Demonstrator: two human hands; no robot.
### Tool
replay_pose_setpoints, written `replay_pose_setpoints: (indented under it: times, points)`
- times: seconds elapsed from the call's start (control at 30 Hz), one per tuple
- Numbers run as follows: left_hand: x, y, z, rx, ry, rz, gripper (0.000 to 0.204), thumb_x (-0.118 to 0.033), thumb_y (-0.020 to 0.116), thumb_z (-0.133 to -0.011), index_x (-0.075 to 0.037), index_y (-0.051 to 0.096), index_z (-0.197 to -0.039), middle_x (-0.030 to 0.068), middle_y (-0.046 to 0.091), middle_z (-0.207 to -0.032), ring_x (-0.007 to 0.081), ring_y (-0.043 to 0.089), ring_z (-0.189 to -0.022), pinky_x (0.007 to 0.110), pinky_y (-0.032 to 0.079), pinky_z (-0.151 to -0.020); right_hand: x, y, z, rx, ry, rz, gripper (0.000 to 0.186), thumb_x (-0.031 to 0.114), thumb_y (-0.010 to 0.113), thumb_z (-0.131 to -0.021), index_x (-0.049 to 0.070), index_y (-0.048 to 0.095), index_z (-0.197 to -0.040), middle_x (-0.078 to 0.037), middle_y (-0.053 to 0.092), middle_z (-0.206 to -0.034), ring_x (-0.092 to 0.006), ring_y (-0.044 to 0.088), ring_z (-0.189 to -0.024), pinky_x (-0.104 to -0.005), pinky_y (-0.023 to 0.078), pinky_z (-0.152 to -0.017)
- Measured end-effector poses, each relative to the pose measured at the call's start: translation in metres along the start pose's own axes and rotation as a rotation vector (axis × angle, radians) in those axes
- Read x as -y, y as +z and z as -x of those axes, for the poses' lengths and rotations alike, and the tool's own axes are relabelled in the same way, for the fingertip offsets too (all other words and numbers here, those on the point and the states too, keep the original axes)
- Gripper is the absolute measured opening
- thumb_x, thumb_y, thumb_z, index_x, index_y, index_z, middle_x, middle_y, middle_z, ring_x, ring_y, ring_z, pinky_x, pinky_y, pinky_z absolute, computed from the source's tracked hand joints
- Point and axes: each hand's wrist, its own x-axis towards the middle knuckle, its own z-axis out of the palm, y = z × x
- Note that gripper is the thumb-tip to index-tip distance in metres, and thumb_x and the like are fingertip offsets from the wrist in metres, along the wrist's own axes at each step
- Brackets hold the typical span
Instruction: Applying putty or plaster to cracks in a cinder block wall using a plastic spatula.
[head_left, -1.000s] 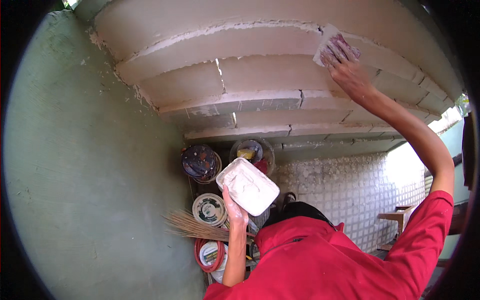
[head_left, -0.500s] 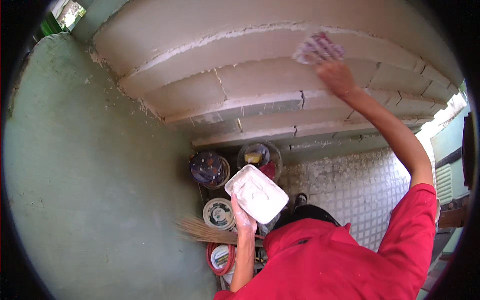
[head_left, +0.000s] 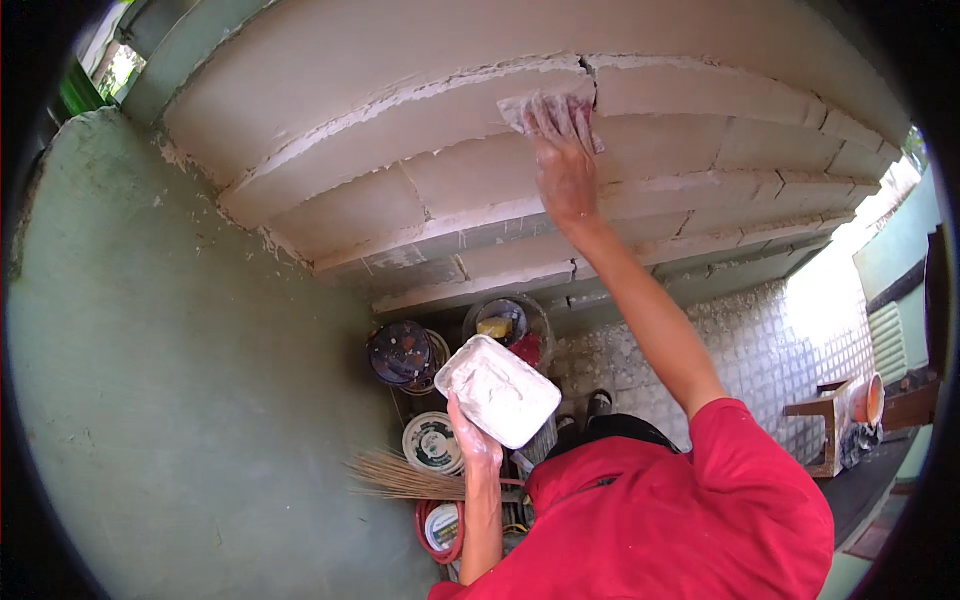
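Observation:
My left hand [head_left: 474, 437] grips the side of a white rectangular tub [head_left: 541, 412] and holds it tilted in front of my body. Thick white paste [head_left: 490, 382] lies in the tub, and white smears show on that hand and wrist. Up ahead, my right arm is stretched out, and my right hand [head_left: 567, 182] presses a patterned, purplish-white cloth [head_left: 518, 113] against the stepped block wall [head_left: 345, 212]. Its fingers lie over the cloth, just beside a dark vertical gap [head_left: 587, 68] in the upper ledge. White filler runs along the ledges.
A green plastered wall [head_left: 200, 380] rises on my left. Below the tub stand a dark-lidded bucket [head_left: 402, 352], a basin [head_left: 548, 325] with a yellow sponge [head_left: 494, 327], a round lidded pail [head_left: 432, 443] and a straw broom [head_left: 395, 476]. At right is a wooden stool [head_left: 828, 425] on the tiled floor [head_left: 690, 350].
My right hand has swept the cloth left and slightly down along the ledge, baring the dark gap. The tub in my left hand has hardly moved. The stool has come into view.

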Motion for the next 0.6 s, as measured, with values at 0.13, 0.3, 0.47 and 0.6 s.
replay_pose_setpoints:
  times: [0.13, 0.3, 0.47, 0.6]
  points:
    - [0.001, -0.001, -0.004, 0.022, 0.023, -0.001, 0.061, -0.048, 0.041, -0.099, -0.005, 0.039, -0.142, 0.0113, 0.05, -0.14, 0.0275, 0.052, -0.125, 0.043, 0.043, -0.106, 0.011, -0.016, 0.01, 0.085, 0.079, -0.055, 0.058, -0.007, 0.06, -0.071, 0.006, 0.06, -0.129, -0.012, 0.057, -0.135, -0.0374, 0.048, -0.128, -0.0483, 0.031, -0.113]
    - [0.001, -0.011, -0.01, 0.023, 0.031, 0.041, 0.062, -0.048, 0.042, -0.099, -0.005, 0.038, -0.143, 0.0114, 0.05, -0.141, 0.0278, 0.051, -0.126, 0.043, 0.041, -0.107, 0.027, -0.038, 0.017, 0.29, 0.19, -0.133, 0.058, -0.009, 0.059, -0.071, 0.003, 0.059, -0.128, -0.013, 0.057, -0.134, -0.0363, 0.048, -0.127, -0.0484, 0.031, -0.113]
    - [-0.006, -0.014, -0.008, 0.011, 0.0, 0.031, 0.063, -0.049, 0.041, -0.098, -0.006, 0.037, -0.143, 0.0113, 0.049, -0.142, 0.028, 0.051, -0.127, 0.043, 0.041, -0.107, 0.056, -0.042, -0.038, -0.005, 0.032, -0.114, 0.059, -0.01, 0.058, -0.071, 0.003, 0.059, -0.128, -0.014, 0.057, -0.133, -0.0344, 0.049, -0.126, -0.0487, 0.03, -0.113]
    - [-0.011, -0.01, -0.015, 0.011, 0.021, 0.036, 0.063, -0.049, 0.041, -0.098, -0.006, 0.038, -0.143, 0.0112, 0.049, -0.141, 0.0278, 0.051, -0.127, 0.043, 0.041, -0.107, 0.054, 0.005, -0.01, 0.058, 0.033, 0.017, 0.056, -0.007, 0.059, -0.072, 0.003, 0.059, -0.128, -0.013, 0.057, -0.135, -0.0335, 0.049, -0.127, -0.0483, 0.031, -0.112]
